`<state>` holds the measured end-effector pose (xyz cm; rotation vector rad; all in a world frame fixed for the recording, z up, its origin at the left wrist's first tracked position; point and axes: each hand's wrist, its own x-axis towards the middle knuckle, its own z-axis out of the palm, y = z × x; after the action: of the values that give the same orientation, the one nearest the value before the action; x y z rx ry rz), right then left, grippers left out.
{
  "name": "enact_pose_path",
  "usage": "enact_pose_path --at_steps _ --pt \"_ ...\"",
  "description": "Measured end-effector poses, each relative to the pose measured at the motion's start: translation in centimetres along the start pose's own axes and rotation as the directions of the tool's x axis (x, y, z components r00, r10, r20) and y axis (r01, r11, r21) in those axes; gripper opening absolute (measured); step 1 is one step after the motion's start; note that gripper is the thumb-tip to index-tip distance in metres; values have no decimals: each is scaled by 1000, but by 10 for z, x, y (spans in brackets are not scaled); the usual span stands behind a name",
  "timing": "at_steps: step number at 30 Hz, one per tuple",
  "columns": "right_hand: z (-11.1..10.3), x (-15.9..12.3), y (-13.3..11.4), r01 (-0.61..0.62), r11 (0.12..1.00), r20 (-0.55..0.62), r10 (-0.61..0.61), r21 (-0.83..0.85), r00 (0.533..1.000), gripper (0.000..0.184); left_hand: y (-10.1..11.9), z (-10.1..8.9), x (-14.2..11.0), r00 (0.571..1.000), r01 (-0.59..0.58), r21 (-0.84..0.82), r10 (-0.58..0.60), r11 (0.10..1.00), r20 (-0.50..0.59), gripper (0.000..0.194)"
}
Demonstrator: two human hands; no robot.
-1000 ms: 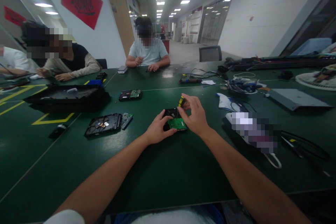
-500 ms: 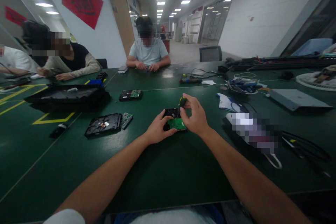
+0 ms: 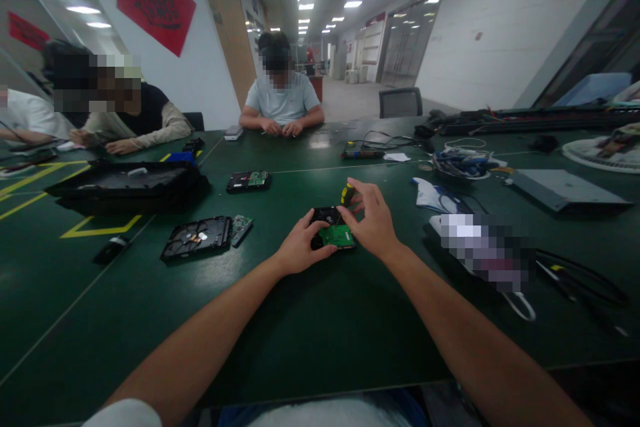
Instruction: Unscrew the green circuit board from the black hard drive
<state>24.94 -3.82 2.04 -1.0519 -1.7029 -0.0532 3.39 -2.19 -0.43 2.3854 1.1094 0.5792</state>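
Observation:
A black hard drive with a green circuit board (image 3: 338, 236) lies on the green table in front of me. My left hand (image 3: 301, 245) grips it from the left, fingers along the far side and thumb at the near edge. Above the drive's right part, my right hand (image 3: 370, 219) holds a small screwdriver with a yellow and black handle (image 3: 347, 195), gripped by thumb and fingers. The handle stands roughly upright; its tip is hidden by my fingers. To the left lie another black hard drive (image 3: 195, 240) and a loose circuit board (image 3: 242, 231).
Farther off is a third hard drive (image 3: 249, 181). A large black tray (image 3: 125, 183) stands at the left. A white pouch-like item (image 3: 480, 250), cables (image 3: 580, 273) and a flat grey metal box (image 3: 570, 189) lie at the right. Other people sit across the table.
The screwdriver handle has turned in my right hand, showing more yellow now. My left hand and the hard drive keep their place.

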Motion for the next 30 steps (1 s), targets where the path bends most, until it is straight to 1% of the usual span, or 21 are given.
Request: enact_pose_path --at_steps 9,12,18,24,30 --pt "-2 1 -4 13 1000 -13 -13 1 1000 56 0 -1 0 1000 1 8 -1 1000 8 62" --pt "-2 1 -4 15 1000 0 -15 0 1000 58 1 -1 0 1000 5 8 -5 1000 7 62" --pt "0 1 -2 -32 999 -5 32 6 999 57 3 -1 0 1000 12 11 -12 1000 11 62" --pt "-1 0 -2 3 1000 2 -3 19 1000 57 1 0 0 1000 11 10 -11 1000 8 63" --pt "0 0 -1 -1 1000 -2 2 25 1000 53 1 0 1 1000 8 17 -9 1000 14 66"
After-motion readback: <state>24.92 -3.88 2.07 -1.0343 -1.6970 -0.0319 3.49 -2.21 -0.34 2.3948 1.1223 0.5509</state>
